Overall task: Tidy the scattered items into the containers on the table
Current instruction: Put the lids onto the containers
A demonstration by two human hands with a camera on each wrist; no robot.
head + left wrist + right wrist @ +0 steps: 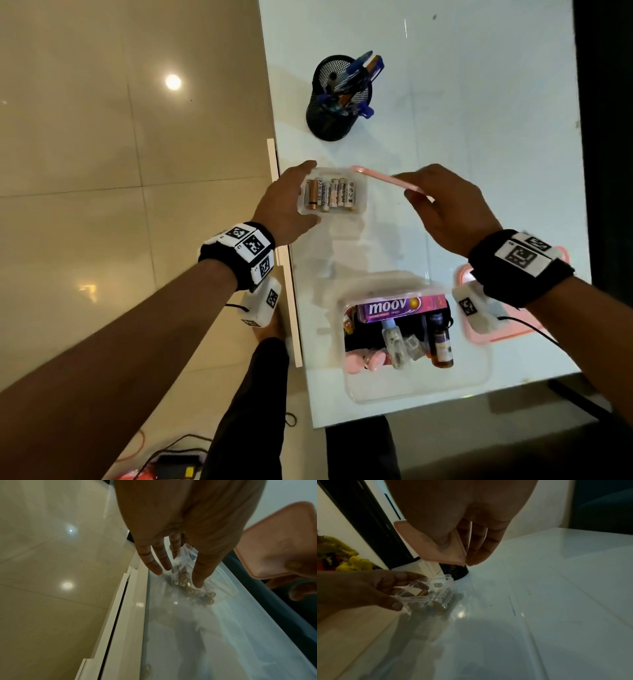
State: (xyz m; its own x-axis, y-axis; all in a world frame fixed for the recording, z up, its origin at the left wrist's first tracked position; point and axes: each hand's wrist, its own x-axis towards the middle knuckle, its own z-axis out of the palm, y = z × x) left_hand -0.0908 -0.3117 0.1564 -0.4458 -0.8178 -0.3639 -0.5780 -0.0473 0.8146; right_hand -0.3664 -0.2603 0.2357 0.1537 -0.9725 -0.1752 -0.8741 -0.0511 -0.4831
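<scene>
A small clear container (359, 205) holding several batteries (330, 197) stands near the table's left edge. My left hand (303, 195) grips its left end, thumb on the near side and fingers on the far side. My right hand (406, 186) pinches a small pink lid (380, 176) by its right end and holds it tilted just above the container's far right corner. The left wrist view shows my fingers (154, 566) reaching down around the container (223, 582). In the right wrist view the pink lid (426, 545) hangs above the open container (440, 588).
A black mesh pen holder (337, 113) with several pens stands farther back. A large clear container (421, 383) with a moov box (400, 306), bottles and small items sits at the near edge. Its pink-rimmed lid (513, 334) lies to the right. The table's left edge (291, 308) is close.
</scene>
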